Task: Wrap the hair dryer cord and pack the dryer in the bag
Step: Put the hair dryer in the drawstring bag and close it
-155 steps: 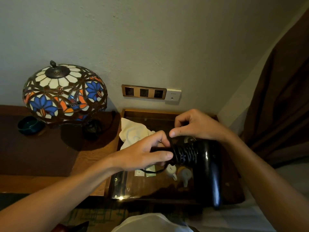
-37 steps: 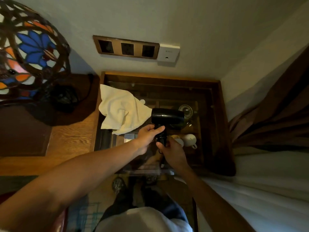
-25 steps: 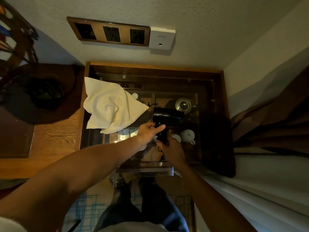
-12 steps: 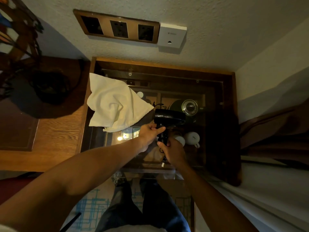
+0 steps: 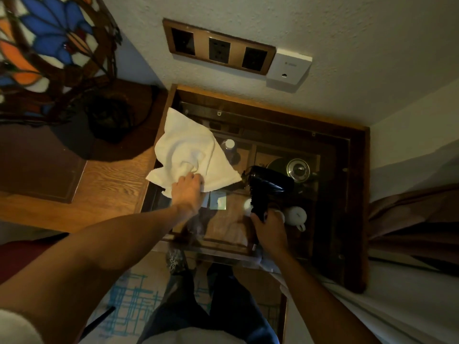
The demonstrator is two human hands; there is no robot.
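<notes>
Standing over the glass-topped table (image 5: 357, 194), the person has a stained-glass lamp (image 5: 44, 45) at far left; next, the left hand (image 5: 187, 192) is clenched on the near edge of the cream cloth bag (image 5: 191, 157) lying on the glass. Right of it, the right hand (image 5: 269, 225) grasps the handle of the black hair dryer (image 5: 269, 186) (cord wound round the handle), barrel held above the tabletop, near a white cup (image 5: 295, 216).

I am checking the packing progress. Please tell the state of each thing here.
hair dryer: held by the handle, not yet packed
cloth bag: lying crumpled on the glass top
left hand: grasping the bag's edge
right hand: closed on the dryer handle
</notes>
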